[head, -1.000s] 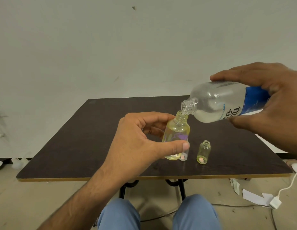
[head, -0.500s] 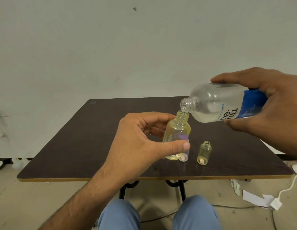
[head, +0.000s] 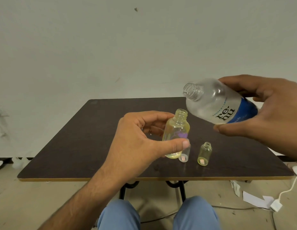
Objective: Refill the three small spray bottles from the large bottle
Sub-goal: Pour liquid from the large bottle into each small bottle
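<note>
My left hand (head: 137, 140) grips a small yellowish spray bottle (head: 176, 130), uncapped and upright, held just above the dark table (head: 94, 138). My right hand (head: 268, 113) holds the large clear bottle with a blue label (head: 214, 103), tilted with its open neck pointing up and left, above and to the right of the small bottle's mouth. Two more small open bottles stand on the table: a clear one (head: 185, 155) partly hidden behind my left thumb, and a yellowish one (head: 205, 153) to its right.
The table's front edge (head: 144, 179) runs just beyond my knees (head: 157, 214). On the floor at the right lie a white cable with a plug (head: 277, 205) and scraps of paper (head: 253, 199). A plain wall stands behind the table.
My right hand has lifted the large bottle and tipped its neck upward, away from the small bottle's mouth. The left hand has kept the small bottle nearly still.
</note>
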